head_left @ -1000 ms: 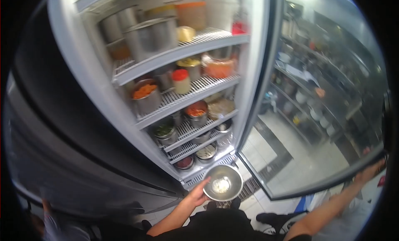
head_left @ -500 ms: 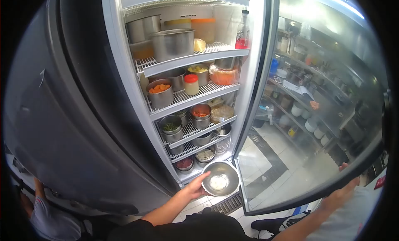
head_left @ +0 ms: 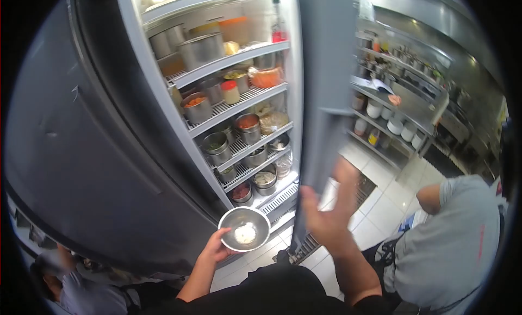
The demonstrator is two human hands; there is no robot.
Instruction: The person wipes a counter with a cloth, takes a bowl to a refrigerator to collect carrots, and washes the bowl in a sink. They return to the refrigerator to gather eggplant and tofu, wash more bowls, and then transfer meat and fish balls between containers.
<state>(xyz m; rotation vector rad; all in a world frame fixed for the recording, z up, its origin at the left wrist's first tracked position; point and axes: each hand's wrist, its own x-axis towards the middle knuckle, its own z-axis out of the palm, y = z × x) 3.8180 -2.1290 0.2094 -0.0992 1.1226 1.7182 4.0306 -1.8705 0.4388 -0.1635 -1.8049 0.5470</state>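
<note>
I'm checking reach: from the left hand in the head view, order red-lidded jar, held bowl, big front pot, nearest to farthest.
From the left hand:
1. Bowl, in its grip.
2. Red-lidded jar, on a middle shelf.
3. Big front pot, one shelf above.

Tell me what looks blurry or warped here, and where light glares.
Head view: right hand and fridge door smeared, probably by motion; fridge shelves bowed, likely by a wide lens, corners black; white glare above the topmost visible shelf.

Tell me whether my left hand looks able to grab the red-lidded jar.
Probably not: the left hand is holding the metal bowl. The fridge door stands open, though, and nothing seems to stand before the red-lidded jar.
</note>
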